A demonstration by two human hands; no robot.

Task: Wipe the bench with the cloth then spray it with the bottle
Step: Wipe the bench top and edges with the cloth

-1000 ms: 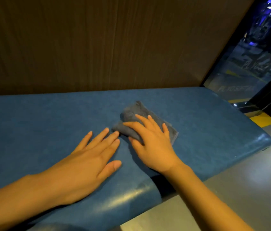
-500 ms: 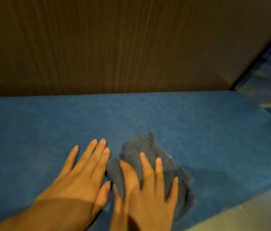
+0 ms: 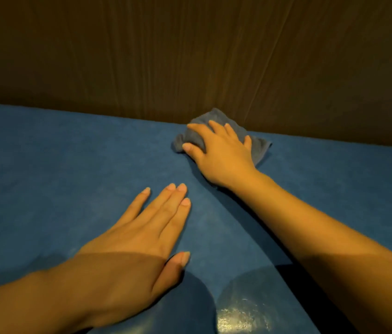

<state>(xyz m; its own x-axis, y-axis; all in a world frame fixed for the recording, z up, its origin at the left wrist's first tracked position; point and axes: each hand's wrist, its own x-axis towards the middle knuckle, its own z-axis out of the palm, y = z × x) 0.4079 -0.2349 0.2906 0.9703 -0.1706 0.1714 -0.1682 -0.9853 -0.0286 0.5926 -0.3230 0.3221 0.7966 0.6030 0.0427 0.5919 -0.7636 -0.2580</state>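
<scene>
Where counter (image 3: 69, 165) met wall (image 3: 190, 56), we found the crumpled grey cloth (image 3: 260, 147) lying lengthwise along it, right hand (image 3: 224, 155) pressing it, grip spread flat.

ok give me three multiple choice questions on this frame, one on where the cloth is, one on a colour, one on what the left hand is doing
1. Where is the grey cloth?
A) at the back edge of the bench, by the wooden panel
B) hanging off the front edge
C) on the floor

2. What colour is the bench top?
A) red
B) blue
C) white

3. How is the left hand?
A) flat on the bench, fingers straight, holding nothing
B) gripping a spray bottle
C) clenched in a fist

Answers:
1 A: the cloth lies under the right hand, and its far tip reaches the panel.
2 B: the padded top is blue all over.
3 A: the palm is down, the fingers are extended, and there is nothing in it.
</scene>
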